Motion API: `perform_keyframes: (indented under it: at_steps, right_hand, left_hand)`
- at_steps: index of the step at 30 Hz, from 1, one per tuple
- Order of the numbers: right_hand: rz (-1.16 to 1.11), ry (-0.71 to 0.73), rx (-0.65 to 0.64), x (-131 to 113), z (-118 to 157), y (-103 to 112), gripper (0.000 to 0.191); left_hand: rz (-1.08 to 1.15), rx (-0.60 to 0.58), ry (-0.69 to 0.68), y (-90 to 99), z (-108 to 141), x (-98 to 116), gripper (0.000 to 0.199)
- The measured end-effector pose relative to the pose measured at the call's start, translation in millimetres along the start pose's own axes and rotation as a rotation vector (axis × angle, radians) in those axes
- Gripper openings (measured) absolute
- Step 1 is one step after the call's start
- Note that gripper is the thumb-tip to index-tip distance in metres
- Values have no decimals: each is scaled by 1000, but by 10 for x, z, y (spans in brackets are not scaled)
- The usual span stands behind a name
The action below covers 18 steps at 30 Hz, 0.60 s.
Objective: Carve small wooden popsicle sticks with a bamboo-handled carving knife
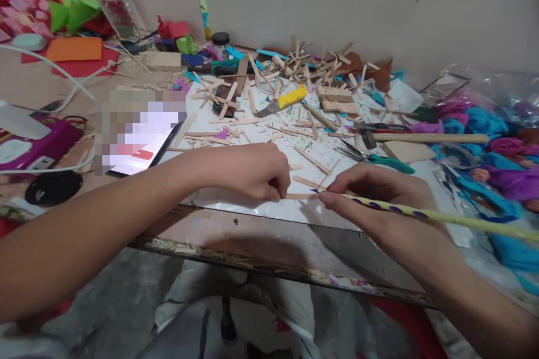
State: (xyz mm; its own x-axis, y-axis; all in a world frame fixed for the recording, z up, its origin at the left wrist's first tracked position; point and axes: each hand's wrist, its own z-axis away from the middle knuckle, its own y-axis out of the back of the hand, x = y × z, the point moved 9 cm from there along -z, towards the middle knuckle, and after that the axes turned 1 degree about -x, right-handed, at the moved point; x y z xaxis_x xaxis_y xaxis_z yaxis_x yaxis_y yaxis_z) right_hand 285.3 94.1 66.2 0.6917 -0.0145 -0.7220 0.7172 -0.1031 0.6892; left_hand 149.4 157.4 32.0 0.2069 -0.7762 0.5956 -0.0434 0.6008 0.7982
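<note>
My left hand [263, 171] is closed, its fingertips pinching or pressing the end of a wooden craft stick [301, 196] that lies on the white board near the table's front edge. A pale yellow-green pencil with dark purple spots [404, 212] is gripped in my right hand [379, 196] between thumb and fingers. Its purple tip points left, just over the right end of that stick. Whether the tip touches the wood I cannot tell. Another craft stick [309, 182] lies slanted right behind.
A yellow utility knife [286, 99], teal-handled pliers [391, 164] and a wooden-handled hammer [429, 137] lie behind my hands among several loose sticks. A lit phone [147, 140] rests left, beside white cables [76, 87]. Colored crepe paper [484, 123] heaps up on the right.
</note>
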Motion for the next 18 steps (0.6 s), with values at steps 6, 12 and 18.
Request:
perform_keyframes:
  at_steps: [6,12,18]
  right_hand:
    - [-103,-26,58,213,-113,-244,44]
    - [-2,-44,116,219,-74,-328,51]
    - [93,-22,119,206,-82,-345,50]
  left_hand:
    - [7,-29,16,-9,-15,12,29]
    - [47,-28,30,-25,-46,-53,28]
    - [100,-54,3,-90,-27,-97,23]
